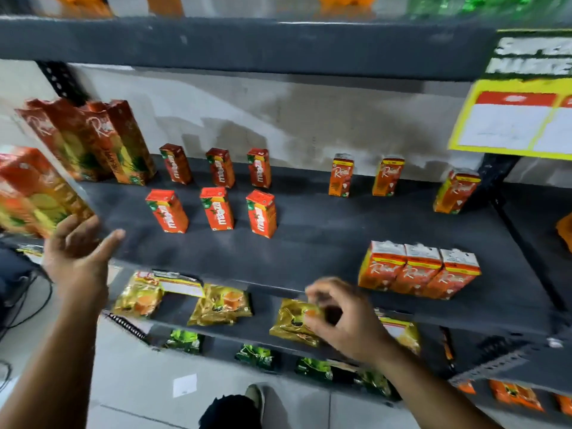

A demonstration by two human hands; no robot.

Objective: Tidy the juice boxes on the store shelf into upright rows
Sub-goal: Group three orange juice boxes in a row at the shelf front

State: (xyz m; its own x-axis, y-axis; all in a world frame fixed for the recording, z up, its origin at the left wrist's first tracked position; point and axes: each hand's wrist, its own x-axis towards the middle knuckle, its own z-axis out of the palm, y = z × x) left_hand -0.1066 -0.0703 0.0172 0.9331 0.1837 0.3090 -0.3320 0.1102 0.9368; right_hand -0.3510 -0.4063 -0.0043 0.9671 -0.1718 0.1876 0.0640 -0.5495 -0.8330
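Note:
On the dark shelf stand several small red Maaza juice boxes upright in two rows. Right of them stand small orange Real boxes, one apart at the far right, and three packed together at the front. Tall Real cartons stand at the back left, and another tall carton leans at the left edge. My left hand is spread just below that carton, holding nothing. My right hand hovers in front of the shelf edge, fingers curled and blurred, nothing clearly in them.
Lower shelves hold yellow packets and green packets. A yellow price sign hangs at the upper right. The shelf above overhangs the boxes. A cable lies on the tiled floor at the left.

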